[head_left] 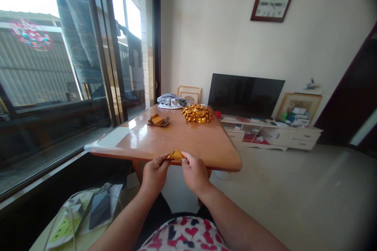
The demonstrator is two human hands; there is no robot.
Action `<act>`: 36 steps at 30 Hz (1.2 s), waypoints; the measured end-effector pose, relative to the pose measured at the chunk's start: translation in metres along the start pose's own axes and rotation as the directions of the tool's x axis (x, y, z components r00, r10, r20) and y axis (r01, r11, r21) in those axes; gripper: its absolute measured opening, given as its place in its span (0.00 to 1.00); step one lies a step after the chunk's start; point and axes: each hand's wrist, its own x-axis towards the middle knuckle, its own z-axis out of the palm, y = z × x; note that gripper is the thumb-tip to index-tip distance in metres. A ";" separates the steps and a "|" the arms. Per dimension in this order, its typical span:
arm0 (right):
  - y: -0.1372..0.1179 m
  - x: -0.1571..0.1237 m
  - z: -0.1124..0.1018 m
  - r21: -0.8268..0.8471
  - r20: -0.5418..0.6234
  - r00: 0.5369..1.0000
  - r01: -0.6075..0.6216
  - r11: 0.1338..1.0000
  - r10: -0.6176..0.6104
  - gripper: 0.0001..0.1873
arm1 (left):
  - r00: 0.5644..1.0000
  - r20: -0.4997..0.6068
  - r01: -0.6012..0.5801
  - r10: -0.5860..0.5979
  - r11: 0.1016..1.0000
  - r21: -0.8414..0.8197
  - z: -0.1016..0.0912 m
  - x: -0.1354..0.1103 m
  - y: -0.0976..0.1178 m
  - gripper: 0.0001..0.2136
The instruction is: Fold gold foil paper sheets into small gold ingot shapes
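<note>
My left hand (154,173) and my right hand (194,171) meet at the near edge of a glossy wooden table (182,137). Both pinch a small folded piece of gold paper (176,154) between thumb and fingers, one hand on each side of it. Farther back on the table lies a heap of shiny folded gold pieces (197,113). Left of the heap sits a small stack of gold and dark paper squares (158,120).
A bundle of grey cloth on a plate (171,101) rests at the table's far end. A black TV (245,95) stands on a low white cabinet (271,132) at the right. A large window (59,66) lines the left. Cables and a phone (88,210) lie at lower left.
</note>
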 end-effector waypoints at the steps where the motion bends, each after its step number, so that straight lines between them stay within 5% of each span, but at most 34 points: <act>1: 0.000 0.000 0.000 0.001 0.004 1.000 -0.001 1.000 0.001 0.21 | 1.000 -0.001 0.002 -0.002 1.000 0.007 0.000 0.000 0.000 0.17; 36: -0.006 -0.005 -0.003 -0.107 0.059 0.998 0.025 0.994 -0.019 0.21 | 0.997 -0.032 -0.068 0.073 0.988 0.139 -0.006 0.000 0.002 0.16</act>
